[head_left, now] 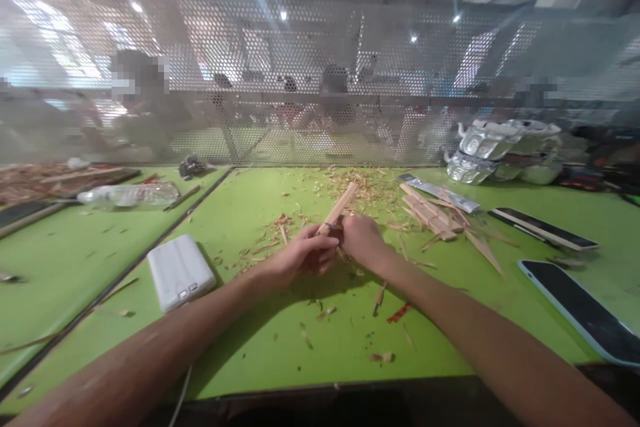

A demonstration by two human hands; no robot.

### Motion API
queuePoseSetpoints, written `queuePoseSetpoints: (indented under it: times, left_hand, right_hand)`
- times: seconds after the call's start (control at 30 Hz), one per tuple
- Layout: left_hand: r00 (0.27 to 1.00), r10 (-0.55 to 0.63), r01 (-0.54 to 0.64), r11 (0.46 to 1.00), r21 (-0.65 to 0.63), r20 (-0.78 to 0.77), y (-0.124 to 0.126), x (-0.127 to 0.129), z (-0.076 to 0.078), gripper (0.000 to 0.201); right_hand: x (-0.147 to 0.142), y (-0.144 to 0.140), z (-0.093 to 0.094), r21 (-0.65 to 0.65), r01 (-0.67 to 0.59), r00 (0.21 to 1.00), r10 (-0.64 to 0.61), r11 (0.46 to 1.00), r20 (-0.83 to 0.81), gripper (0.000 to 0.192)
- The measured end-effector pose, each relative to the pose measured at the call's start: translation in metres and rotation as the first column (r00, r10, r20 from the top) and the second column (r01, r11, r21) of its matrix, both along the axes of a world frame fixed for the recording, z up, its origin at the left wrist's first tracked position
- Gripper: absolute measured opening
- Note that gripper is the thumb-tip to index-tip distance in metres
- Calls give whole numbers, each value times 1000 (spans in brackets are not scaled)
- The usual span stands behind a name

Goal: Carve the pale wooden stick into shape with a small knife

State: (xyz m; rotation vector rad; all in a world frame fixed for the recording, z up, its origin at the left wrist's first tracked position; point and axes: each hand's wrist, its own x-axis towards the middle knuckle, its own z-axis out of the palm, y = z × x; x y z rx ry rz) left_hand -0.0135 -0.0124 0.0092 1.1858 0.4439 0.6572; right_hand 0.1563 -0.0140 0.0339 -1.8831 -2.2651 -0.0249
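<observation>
1. Wooden stick (339, 208) sits gripped at its near end, the left hand (305, 255) and right hand (361, 240) meeting around it with fingers curled tight.
2. Its far end tilts up and away over the green bench (260, 333).
3. Shavings (360, 187) lie scattered just beyond the hands.
4. More cut sticks (430, 213) lie right of them.
5. A white power bank (180, 271) lies to the left, a phone (580, 310) to the right.

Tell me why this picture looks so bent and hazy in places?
Head view: the wide lens bows the green table edges and stretches both forearms; ceiling lights flare in streaks across the perforated screen, washing out the people behind it; the hands gripping the wooden stick are fairly sharp, casting a soft shadow beneath.
</observation>
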Motion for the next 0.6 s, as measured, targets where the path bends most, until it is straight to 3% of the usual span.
queuePoseSetpoints:
  times: [0.13,0.27,0.43,0.6]
  left_hand:
    - [996,89,-88,995,47,-5,-4,5,1,30]
    - [977,210,-206,974,93,-34,-4,7,5,38]
    - [971,233,-221,961,169,-51,-4,7,8,39]
    - [971,237,-228,962,150,-43,-6,7,9,38]
  right_hand:
    - [-6,-6,2,-14,-33,993,35,999,117,20]
    - [-10,-10,-1,-17,-82,993,83,996,87,24]
    - [-11,-14,0,-1,-58,998,58,998,-25,24]
    - [-10,-12,-3,34,-66,995,68,997,-74,29]
